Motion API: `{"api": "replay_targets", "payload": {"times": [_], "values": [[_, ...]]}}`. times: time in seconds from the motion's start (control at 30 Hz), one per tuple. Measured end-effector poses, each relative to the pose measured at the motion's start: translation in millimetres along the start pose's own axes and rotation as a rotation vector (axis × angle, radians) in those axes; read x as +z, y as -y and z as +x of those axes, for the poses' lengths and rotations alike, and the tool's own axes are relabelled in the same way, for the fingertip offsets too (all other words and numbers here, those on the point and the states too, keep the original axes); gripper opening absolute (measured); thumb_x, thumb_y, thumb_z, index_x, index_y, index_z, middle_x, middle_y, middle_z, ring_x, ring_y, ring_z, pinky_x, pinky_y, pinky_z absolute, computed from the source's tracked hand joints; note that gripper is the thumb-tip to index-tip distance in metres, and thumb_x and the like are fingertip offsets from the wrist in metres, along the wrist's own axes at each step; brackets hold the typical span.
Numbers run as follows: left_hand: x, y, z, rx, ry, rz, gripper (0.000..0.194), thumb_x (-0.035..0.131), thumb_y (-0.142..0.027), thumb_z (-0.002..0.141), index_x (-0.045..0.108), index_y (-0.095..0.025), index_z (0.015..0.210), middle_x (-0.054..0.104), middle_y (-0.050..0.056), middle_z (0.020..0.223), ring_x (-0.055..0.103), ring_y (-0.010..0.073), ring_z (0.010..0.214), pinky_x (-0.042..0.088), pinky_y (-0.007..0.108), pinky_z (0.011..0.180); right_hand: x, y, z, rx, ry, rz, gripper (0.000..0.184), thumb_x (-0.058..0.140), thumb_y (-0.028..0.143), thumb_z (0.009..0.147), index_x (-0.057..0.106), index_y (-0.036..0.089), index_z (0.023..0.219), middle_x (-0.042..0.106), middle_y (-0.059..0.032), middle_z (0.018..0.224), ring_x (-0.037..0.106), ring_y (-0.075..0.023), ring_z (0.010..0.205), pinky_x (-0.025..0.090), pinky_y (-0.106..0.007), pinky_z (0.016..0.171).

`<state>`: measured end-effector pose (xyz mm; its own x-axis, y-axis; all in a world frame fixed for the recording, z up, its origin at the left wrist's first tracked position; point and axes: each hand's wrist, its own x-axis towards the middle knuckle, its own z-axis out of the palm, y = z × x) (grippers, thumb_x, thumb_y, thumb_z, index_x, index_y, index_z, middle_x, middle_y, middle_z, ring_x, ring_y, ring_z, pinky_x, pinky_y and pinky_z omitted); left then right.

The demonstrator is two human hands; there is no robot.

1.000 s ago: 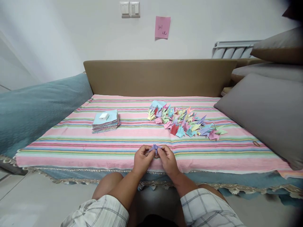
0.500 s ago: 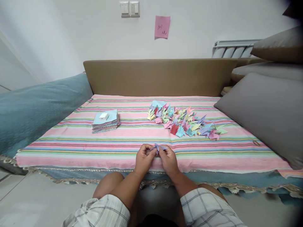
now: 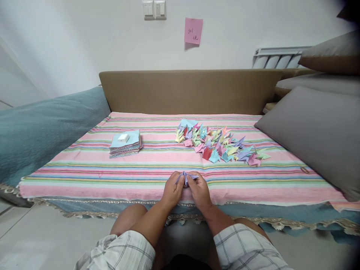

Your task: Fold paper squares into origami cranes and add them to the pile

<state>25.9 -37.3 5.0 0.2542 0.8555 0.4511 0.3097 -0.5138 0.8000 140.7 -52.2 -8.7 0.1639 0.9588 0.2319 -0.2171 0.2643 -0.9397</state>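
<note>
Since the earlier frame, the left hand [image 3: 172, 191] has rolled slightly inward, exposing less of its curled fingers. Head view: one small purple folded paper [image 3: 185, 177] is located between both hands, over the near part of the striped cloth [image 3: 112, 191]. It shows a narrow pleated centre and two pointed side flaps. Left hand and right hand [image 3: 201, 191] each pinch it. Thumbs and fingers cover its lower part; the centre appears layered, but fine creases are too small to confirm.

On the cloth [image 3: 92, 189], the paper stack [image 3: 125, 150] lies left of the cranes [image 3: 219, 145], the backrest [image 3: 185, 92] behind.
</note>
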Motion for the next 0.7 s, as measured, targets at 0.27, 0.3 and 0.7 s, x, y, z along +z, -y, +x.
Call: {"api": "replay_targets", "payload": {"times": [0.27, 0.3, 0.7], "values": [[1.6, -5.6, 0.1, -0.154, -0.037, -0.173, 0.039, 0.039, -0.05, 0.087, 0.048, -0.02, 0.064, 0.049, 0.0, 0.066, 0.046, 0.0153, 0.067, 0.038, 0.027, 0.066, 2.4, -2.5, -4.0, 0.055, 0.002, -0.056, 0.031, 0.057, 0.05, 0.078, 0.055, 0.019, 0.076, 0.046, 0.0056, 0.053, 0.042, -0.0095, 0.047, 0.037, -0.022, 0.046], [2.1, -5.5, 0.0, -0.175, -0.054, -0.197, 0.039, 0.041, -0.052, 0.085, 0.048, -0.02, 0.062, 0.048, 0.0, 0.065, 0.046, 0.0152, 0.065, 0.038, 0.027, 0.066, 3.0, -2.6, -4.8, 0.055, -0.001, -0.061, 0.031, 0.057, 0.05, 0.078, 0.055, 0.019, 0.077, 0.047, 0.0054, 0.054, 0.043, -0.0096, 0.047, 0.038, -0.022, 0.046], [2.0, -7.0, -0.6, -0.166, -0.04, -0.215, 0.041, 0.043, -0.055, 0.083, 0.052, -0.021, 0.061, 0.05, 0.0, 0.06, 0.045, 0.014, 0.058, 0.038, 0.026, 0.061, 4.0, -5.7, -3.2, 0.092, -0.003, -0.066, 0.04, 0.05, 0.056, 0.08, 0.047, 0.02, 0.065, 0.042, 0.0068, 0.046, 0.037, -0.0075, 0.041, 0.031, -0.02, 0.039]]}}
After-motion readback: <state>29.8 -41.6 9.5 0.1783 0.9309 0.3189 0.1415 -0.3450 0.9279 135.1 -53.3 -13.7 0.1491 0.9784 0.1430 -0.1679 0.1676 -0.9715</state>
